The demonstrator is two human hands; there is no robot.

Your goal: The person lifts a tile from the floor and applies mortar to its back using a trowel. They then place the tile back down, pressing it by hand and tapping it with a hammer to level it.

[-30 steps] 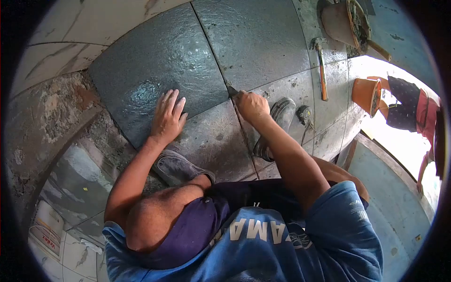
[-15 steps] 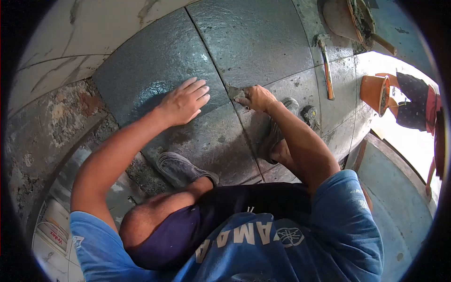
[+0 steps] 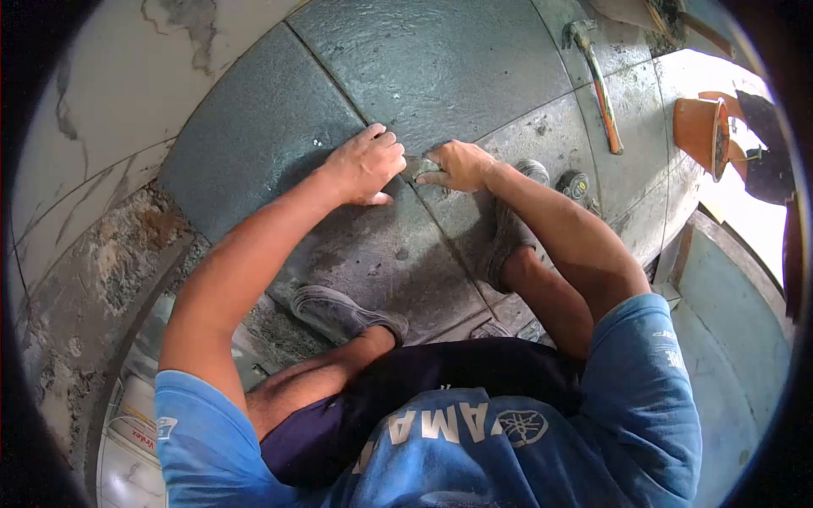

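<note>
My left hand point(image 3: 366, 165) lies on the corner of a dark grey floor tile point(image 3: 254, 135), fingers curled at the joint where several tiles meet. My right hand point(image 3: 458, 164) is just across that joint, closed on a small grey metal tool point(image 3: 414, 167) whose blade lies in the gap between the two hands. The tool's handle is hidden in my fist. I am squatting, with one shoe point(image 3: 508, 230) on the tile under my right arm and the other shoe point(image 3: 337, 311) at the edge of the laid tiles.
A hammer point(image 3: 600, 85) lies on the tiles at the upper right, a tape measure point(image 3: 576, 184) near my right shoe. An orange bucket point(image 3: 699, 127) and another person's dark clothing point(image 3: 766, 165) are at the right edge. Rough bare mortar point(image 3: 110, 245) runs along the left.
My left hand slid from flat on the dark tile to its corner and curled up beside the tool. My right hand stayed at the joint with the tool. The view tilted down.
</note>
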